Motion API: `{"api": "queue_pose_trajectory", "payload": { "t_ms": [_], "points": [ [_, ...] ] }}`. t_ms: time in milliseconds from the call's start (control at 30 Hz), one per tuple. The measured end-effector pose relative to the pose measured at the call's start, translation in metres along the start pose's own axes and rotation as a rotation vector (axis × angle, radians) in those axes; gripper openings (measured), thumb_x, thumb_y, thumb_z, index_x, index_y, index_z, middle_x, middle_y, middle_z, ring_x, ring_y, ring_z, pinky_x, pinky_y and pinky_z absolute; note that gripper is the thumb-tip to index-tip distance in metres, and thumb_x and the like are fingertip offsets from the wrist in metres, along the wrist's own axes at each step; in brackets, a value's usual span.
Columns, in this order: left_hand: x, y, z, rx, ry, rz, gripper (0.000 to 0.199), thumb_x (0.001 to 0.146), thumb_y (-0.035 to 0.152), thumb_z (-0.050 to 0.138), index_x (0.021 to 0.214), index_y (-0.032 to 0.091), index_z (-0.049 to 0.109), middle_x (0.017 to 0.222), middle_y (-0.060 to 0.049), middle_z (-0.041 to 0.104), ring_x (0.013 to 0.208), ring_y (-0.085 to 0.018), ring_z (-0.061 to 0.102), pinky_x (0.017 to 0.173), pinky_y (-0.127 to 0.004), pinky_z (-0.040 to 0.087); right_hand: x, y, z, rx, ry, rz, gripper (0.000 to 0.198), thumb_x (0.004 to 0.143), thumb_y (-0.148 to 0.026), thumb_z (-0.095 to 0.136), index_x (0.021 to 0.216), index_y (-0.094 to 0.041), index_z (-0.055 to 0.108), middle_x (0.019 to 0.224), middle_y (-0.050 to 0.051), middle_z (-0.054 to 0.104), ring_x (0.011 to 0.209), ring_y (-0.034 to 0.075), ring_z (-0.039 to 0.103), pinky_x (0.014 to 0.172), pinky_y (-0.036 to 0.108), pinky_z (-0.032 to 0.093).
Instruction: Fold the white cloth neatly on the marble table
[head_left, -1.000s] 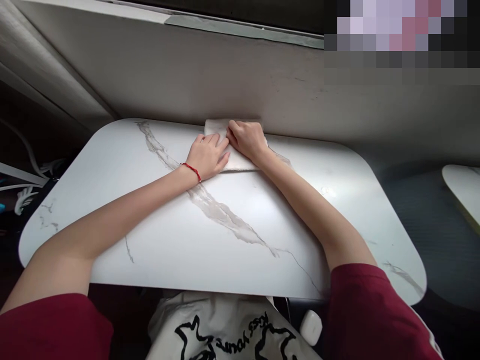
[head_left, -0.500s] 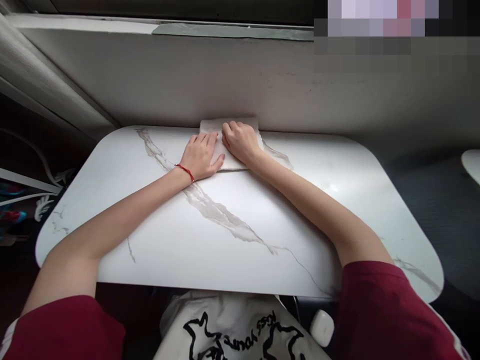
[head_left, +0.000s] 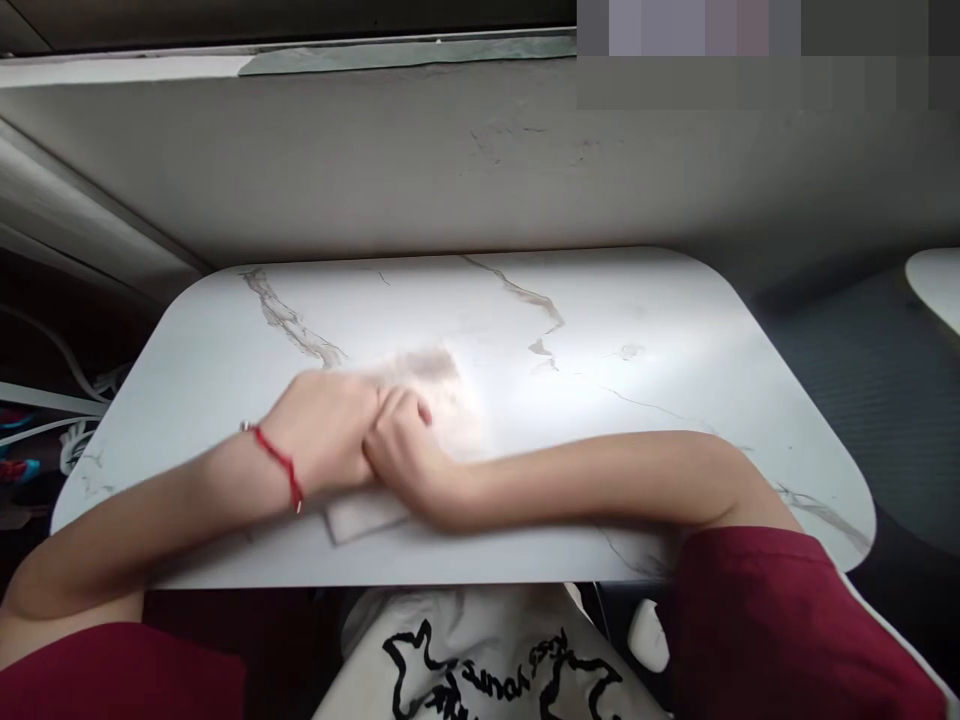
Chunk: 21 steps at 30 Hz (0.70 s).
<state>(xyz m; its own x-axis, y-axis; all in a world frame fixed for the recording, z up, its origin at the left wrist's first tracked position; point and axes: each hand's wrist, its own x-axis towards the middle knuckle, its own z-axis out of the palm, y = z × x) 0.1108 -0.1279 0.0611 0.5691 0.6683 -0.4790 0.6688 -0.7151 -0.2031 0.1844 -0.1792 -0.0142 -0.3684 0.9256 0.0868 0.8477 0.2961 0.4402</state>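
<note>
A white paper towel [head_left: 369, 517] lies on the white marbled table [head_left: 637, 390], blurred by motion and partly covered by my hands. My left hand [head_left: 326, 425], with a red string bracelet [head_left: 277, 462] at the wrist, rests over the towel's left part. Its fingers are hidden behind my right hand. Pressed against it, my right hand [head_left: 409, 440] is curled closed on the towel, fingers bent under.
A pale wall [head_left: 420, 170] rises behind the table's far edge. White cables [head_left: 71, 440] hang at the left. Below the near edge sit a cream cloth with black print [head_left: 487, 660] and a small white case [head_left: 649, 635].
Both hands and the paper towel have come from the table's far edge towards me and to the left. My hands now touch each other. The view has shifted slightly.
</note>
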Motion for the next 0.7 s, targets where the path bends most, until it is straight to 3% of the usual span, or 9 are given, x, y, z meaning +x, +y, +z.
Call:
{"api": "queue_pose_trajectory", "payload": {
  "t_ms": [167, 267, 367, 500, 700],
  "points": [
    [-0.029, 0.019, 0.022, -0.067, -0.042, 0.181, 0.045, 0.066, 0.02, 0.063, 0.106, 0.034, 0.077, 0.076, -0.006, 0.075, 0.057, -0.026, 0.065, 0.048, -0.033, 0.034, -0.044, -0.023, -0.024, -0.105, 0.017, -0.119, 0.029, 0.08, -0.008, 0.043, 0.078, -0.017, 0.071, 0.066, 0.008, 0.06, 0.05, 0.02, 0.048, 0.04, 0.033, 0.026],
    [-0.016, 0.011, 0.017, -0.072, -0.076, 0.291, 0.039, 0.068, 0.027, 0.063, 0.104, 0.036, 0.076, 0.082, -0.003, 0.077, 0.064, -0.026, 0.068, 0.052, -0.032, 0.035, -0.035, -0.015, -0.025, 0.067, -0.129, -0.202, 0.022, 0.079, -0.009, 0.048, 0.074, -0.017, 0.068, 0.058, 0.006, 0.052, 0.047, 0.018, 0.041, 0.038, 0.031, 0.019],
    [0.006, -0.003, 0.008, -0.035, -0.152, 0.356, 0.029, 0.064, 0.044, 0.069, 0.089, 0.031, 0.076, 0.074, -0.003, 0.075, 0.062, -0.025, 0.065, 0.053, -0.032, 0.035, -0.016, -0.002, -0.02, 0.322, -0.254, -0.248, 0.019, 0.085, -0.018, 0.053, 0.068, -0.017, 0.062, 0.056, 0.004, 0.047, 0.05, 0.016, 0.034, 0.041, 0.029, 0.017],
    [0.024, -0.019, 0.005, 0.006, -0.148, 0.312, 0.037, 0.054, 0.06, 0.076, 0.065, 0.025, 0.069, 0.061, -0.003, 0.068, 0.055, -0.023, 0.059, 0.052, -0.031, 0.035, 0.003, 0.01, -0.008, 0.523, -0.28, -0.268, 0.028, 0.094, -0.03, 0.058, 0.071, -0.015, 0.064, 0.064, 0.006, 0.057, 0.054, 0.016, 0.042, 0.047, 0.03, 0.026],
    [0.048, -0.05, 0.009, -0.112, -0.055, 0.175, 0.05, 0.046, 0.071, 0.078, 0.05, 0.024, 0.06, 0.048, -0.002, 0.055, 0.058, -0.025, 0.06, 0.061, -0.033, 0.042, 0.04, 0.032, 0.02, 0.552, -0.09, -0.271, 0.033, 0.097, -0.035, 0.055, 0.08, -0.012, 0.071, 0.074, 0.014, 0.07, 0.062, 0.019, 0.056, 0.058, 0.031, 0.033]
  ]
}}
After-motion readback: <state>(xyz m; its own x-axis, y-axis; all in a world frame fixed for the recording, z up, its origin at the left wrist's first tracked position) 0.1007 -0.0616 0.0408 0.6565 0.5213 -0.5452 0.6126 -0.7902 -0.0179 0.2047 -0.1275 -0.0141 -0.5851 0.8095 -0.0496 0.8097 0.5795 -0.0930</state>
